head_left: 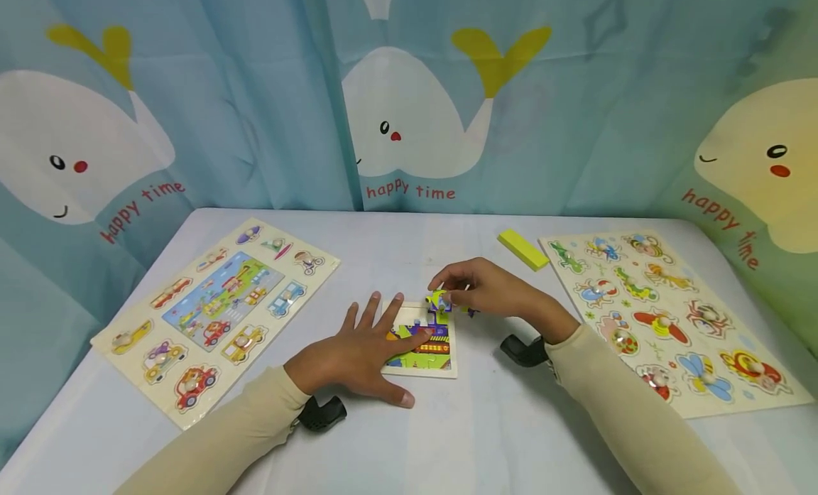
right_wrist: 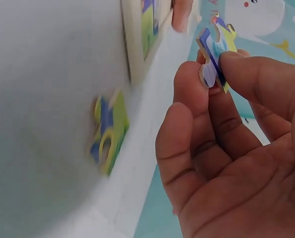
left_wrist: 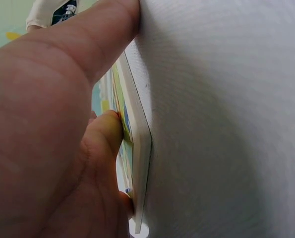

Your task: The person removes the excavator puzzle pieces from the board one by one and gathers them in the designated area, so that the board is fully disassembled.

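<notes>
Small blue-and-green jigsaw piece (right_wrist: 215,47) sits pinched in the right hand (head_left: 492,290), just above the far right corner of the white-framed square puzzle board (head_left: 422,342) mid-table; the left hand (head_left: 358,353) presses flat, fingers straight, on the board's left side.

A yellow block (head_left: 522,249) lies beside the insect peg board (head_left: 664,317); vehicle peg board (head_left: 217,314) opposite.

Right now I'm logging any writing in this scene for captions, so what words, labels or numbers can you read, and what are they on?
"happy time": on the curtain, under the left whale.
"happy time": under the middle whale.
"happy time": beside the yellow whale, right.
Vehicle board, insect board, small puzzle and the piece the right hand pinches: no readable text.
</notes>
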Tool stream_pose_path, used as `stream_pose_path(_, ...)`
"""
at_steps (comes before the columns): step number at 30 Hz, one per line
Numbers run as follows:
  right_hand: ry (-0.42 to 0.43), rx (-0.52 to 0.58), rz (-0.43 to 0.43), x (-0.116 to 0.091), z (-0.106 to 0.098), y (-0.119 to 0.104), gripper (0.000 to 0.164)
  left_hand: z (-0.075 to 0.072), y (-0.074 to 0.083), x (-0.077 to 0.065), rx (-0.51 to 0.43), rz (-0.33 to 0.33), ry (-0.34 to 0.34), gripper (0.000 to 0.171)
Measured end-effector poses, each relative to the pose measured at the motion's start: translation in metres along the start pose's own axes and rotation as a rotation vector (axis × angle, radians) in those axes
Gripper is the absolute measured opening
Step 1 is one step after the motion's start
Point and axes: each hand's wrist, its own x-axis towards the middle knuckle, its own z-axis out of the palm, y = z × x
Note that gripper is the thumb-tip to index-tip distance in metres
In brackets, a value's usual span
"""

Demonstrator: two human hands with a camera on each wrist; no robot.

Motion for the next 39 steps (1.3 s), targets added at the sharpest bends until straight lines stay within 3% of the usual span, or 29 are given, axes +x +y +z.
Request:
stream_pose_path(22, 0.091, -0.047, 0.095, -0.039, -0.027, 0.026, 0.024, 0.000, 0.001, -0.001, -0.016, 0.013, 0.008, 0.091)
stream_pose_path(28, 0.083, -0.050, 0.149, -0.046, -0.033, 0.029, 0.023, 0.000, 0.001, -0.003, -0.019, 0.021, 0.015, 0.091)
stream_pose_path(39, 0.076, -0.056, 0.153, -0.051, -0.038, 0.032, 0.021, 0.000, 0.000, -0.002, -0.019, 0.027, 0.018, 0.091)
